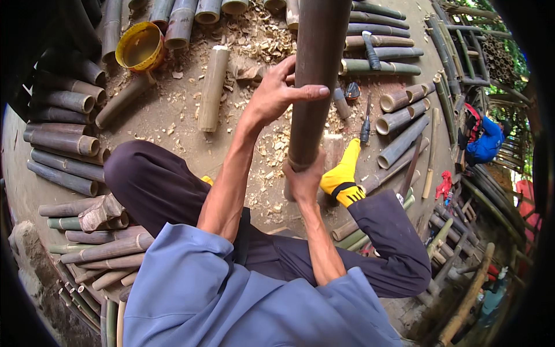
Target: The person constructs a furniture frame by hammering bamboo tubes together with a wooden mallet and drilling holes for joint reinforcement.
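A long, thick, dark bamboo tube (318, 52) stands tilted in front of me, its upper end running out of view at the top. My left hand (278, 92) grips its middle, with the thumb laid across the near side and the fingers partly hidden behind it. Lower down, my right hand (305, 174) wraps around the tube near its bottom end. My foot in a yellow sock (342, 176) lies just right of that hand. Beyond it a thin tool with a dark handle (365, 127) lies on the ground. Pale shavings (266, 150) are scattered underneath.
Many cut bamboo tubes (63, 139) lie in rows at left, top and right. A yellow bucket (140, 46) stands at far left, near a pale peeled bamboo piece (214, 89). A dark-handled tool (371, 52) rests on tubes at right. Another person in blue (488, 141) is at far right.
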`<action>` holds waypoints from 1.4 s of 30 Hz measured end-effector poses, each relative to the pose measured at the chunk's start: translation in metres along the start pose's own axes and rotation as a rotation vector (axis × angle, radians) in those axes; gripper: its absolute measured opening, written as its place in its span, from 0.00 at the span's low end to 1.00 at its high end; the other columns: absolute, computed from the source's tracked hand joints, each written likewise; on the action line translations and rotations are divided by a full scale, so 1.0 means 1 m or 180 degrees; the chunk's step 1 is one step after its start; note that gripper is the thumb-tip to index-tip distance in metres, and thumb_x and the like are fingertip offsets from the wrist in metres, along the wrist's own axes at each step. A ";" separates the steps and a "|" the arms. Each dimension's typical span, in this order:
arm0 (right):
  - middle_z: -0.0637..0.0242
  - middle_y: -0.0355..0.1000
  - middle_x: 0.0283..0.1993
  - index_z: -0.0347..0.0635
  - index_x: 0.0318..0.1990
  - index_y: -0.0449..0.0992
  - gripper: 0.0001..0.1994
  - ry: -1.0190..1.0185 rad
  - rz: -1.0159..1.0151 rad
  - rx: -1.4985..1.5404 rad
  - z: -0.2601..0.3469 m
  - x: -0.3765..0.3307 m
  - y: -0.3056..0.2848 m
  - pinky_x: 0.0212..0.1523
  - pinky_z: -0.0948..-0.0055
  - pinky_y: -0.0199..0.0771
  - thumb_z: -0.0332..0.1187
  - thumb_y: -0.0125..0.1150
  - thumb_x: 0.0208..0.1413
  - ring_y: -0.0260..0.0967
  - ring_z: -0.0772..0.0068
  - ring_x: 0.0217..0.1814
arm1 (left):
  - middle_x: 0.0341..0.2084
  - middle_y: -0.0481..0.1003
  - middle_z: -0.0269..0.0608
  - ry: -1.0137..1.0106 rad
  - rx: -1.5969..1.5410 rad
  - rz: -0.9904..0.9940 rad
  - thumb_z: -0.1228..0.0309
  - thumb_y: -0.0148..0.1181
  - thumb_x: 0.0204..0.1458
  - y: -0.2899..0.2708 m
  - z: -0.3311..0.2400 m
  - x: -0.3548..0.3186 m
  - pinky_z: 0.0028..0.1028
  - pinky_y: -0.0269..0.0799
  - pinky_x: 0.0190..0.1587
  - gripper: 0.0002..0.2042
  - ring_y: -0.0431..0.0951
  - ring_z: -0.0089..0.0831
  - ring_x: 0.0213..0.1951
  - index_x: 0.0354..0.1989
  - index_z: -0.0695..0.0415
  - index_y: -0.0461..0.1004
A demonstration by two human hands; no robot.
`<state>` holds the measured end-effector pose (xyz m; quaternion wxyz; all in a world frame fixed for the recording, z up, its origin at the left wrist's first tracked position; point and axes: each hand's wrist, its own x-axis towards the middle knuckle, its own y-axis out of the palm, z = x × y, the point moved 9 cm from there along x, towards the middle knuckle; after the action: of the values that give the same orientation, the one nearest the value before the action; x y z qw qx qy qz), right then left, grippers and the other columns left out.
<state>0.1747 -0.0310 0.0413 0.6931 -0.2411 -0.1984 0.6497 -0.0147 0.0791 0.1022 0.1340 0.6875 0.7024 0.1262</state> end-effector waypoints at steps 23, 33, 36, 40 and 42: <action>0.33 0.69 0.44 0.36 0.68 0.41 0.48 -0.0180 0.2715 -0.2278 0.113 0.025 -0.042 0.50 0.60 0.70 0.43 0.62 0.43 0.71 0.41 0.45 | 0.41 0.72 0.54 -0.1805 -0.2539 -0.1089 0.55 0.68 0.41 0.010 0.151 -0.013 0.52 0.71 0.44 0.39 0.75 0.43 0.40 0.55 0.70 0.59; 0.41 0.66 0.32 0.55 0.70 0.36 0.53 -0.0800 0.1988 -0.2034 0.032 -0.001 -0.027 0.39 0.50 0.67 0.34 0.68 0.40 0.65 0.41 0.32 | 0.34 0.74 0.46 -0.1727 -0.1337 -0.1200 0.54 0.68 0.37 -0.017 0.162 -0.022 0.41 0.74 0.39 0.35 0.76 0.37 0.35 0.50 0.65 0.65; 0.38 0.68 0.35 0.57 0.70 0.33 0.53 -0.0603 0.2022 -0.2143 0.014 -0.010 -0.019 0.40 0.52 0.69 0.34 0.67 0.41 0.68 0.39 0.35 | 0.31 0.74 0.44 -0.1564 -0.1562 -0.1432 0.62 0.68 0.36 -0.017 0.163 -0.036 0.36 0.77 0.34 0.29 0.77 0.34 0.31 0.46 0.66 0.67; 0.36 0.69 0.41 0.48 0.70 0.33 0.53 -0.0796 0.1846 -0.1656 0.002 -0.016 -0.009 0.43 0.51 0.70 0.35 0.67 0.41 0.69 0.37 0.40 | 0.27 0.72 0.37 -0.0704 -0.1629 -0.1293 0.69 0.67 0.34 -0.009 0.106 -0.032 0.29 0.74 0.30 0.21 0.73 0.27 0.27 0.39 0.61 0.69; 0.37 0.68 0.46 0.34 0.67 0.43 0.48 -0.0825 0.1857 -0.1197 0.023 -0.001 -0.014 0.48 0.53 0.69 0.38 0.68 0.43 0.69 0.39 0.45 | 0.28 0.72 0.36 -0.0393 -0.1529 -0.0955 0.70 0.67 0.32 0.000 0.084 -0.027 0.28 0.73 0.32 0.22 0.73 0.25 0.28 0.40 0.60 0.69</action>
<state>0.1728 -0.0306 0.0679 0.3915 -0.3264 -0.3234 0.7973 0.0159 0.0511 0.0237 0.3526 0.5309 0.7368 0.2257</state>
